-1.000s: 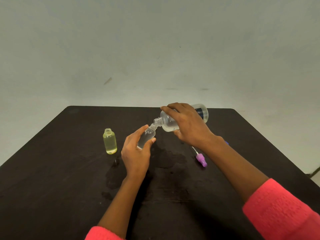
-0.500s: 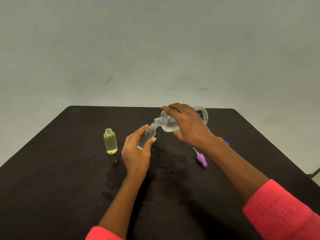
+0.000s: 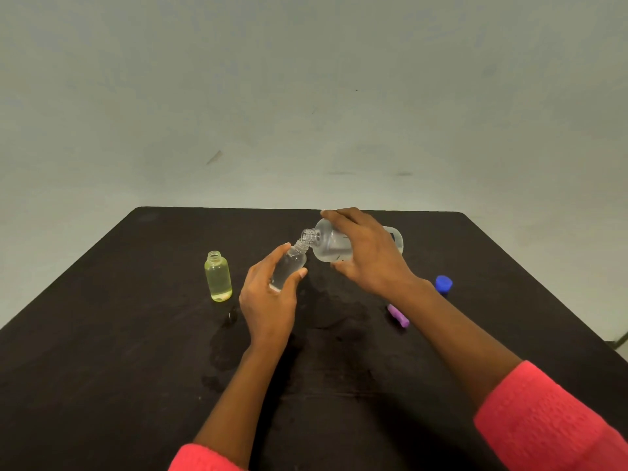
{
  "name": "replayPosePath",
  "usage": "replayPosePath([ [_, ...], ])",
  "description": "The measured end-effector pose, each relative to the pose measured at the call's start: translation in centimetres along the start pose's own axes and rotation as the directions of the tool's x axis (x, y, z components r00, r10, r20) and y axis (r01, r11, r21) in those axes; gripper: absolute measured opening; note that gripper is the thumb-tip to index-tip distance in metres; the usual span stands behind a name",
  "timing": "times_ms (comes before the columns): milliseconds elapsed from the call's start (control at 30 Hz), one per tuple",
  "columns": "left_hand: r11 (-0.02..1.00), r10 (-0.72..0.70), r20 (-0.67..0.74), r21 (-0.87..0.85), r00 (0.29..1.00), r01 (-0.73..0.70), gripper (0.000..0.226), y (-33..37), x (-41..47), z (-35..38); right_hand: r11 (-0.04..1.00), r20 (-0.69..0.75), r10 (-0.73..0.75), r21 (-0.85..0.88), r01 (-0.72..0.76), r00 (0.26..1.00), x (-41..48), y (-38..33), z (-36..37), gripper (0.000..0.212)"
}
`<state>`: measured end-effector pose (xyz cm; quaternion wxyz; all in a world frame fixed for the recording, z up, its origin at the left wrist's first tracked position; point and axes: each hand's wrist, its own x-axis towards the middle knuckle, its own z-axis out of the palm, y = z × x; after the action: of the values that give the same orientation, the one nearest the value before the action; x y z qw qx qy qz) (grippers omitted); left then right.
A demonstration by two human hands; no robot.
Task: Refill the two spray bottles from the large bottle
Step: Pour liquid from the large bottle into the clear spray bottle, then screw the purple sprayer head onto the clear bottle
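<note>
The large clear plastic bottle (image 3: 331, 244) lay tipped on its side above the matte black table (image 3: 102, 334). The right hand (image 3: 370, 256) clasped it from above, and its ribbed neck met the mouth of the small clear spray bottle (image 3: 289, 266). The left hand (image 3: 268, 300) was curled round that tilted, round-shouldered bottle. A capless yellow-tinted bottle (image 3: 218, 277) stood upright to the left. A purple spray nozzle (image 3: 398, 315) and a blue cap (image 3: 443, 284) lay to the right.

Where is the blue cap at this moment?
In the head view, the blue cap sits on the black table at the right side, just right of the right hand, with the purple spray top lying nearer the camera on its left.
</note>
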<state>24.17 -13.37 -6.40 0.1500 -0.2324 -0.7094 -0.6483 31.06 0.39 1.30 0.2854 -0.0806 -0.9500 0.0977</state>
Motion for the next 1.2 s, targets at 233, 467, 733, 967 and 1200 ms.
replayPosePath([
  [233, 0.997, -0.025, 0.017, -0.067, 1.000, 0.026, 0.047, -0.1, 0.1, 0.2, 0.982, -0.062, 0.103, 0.163, -0.092, 0.993, -0.6, 0.0, 1.1, 0.076],
  [467, 0.990, -0.090, -0.011, -0.108, 0.996, 0.088, 0.042, -0.7, 0.3, 0.1, 0.820, -0.186, 0.431, 0.489, -0.297, 0.883, -1.8, 0.0, 2.2, 0.078],
  [733, 0.982, -0.164, -0.082, -0.110, 0.983, 0.155, 0.040, -1.2, 1.2, -0.4, 0.739, -0.167, 0.518, 0.581, -0.341, 0.839, -3.1, 0.3, 3.3, 0.074],
  [967, 0.975, -0.211, -0.108, -0.096, 0.971, 0.201, 0.040, -2.2, 1.7, -0.5, 0.738, -0.174, 0.513, 0.589, -0.328, 0.840, -3.2, 0.0, 3.6, 0.071],
  [1200, 0.975, -0.221, -0.100, -0.059, 0.970, 0.216, 0.041, -3.0, 1.7, 0.0, 0.751, -0.169, 0.494, 0.577, -0.321, 0.853, -3.5, 0.4, 4.0, 0.073],
])
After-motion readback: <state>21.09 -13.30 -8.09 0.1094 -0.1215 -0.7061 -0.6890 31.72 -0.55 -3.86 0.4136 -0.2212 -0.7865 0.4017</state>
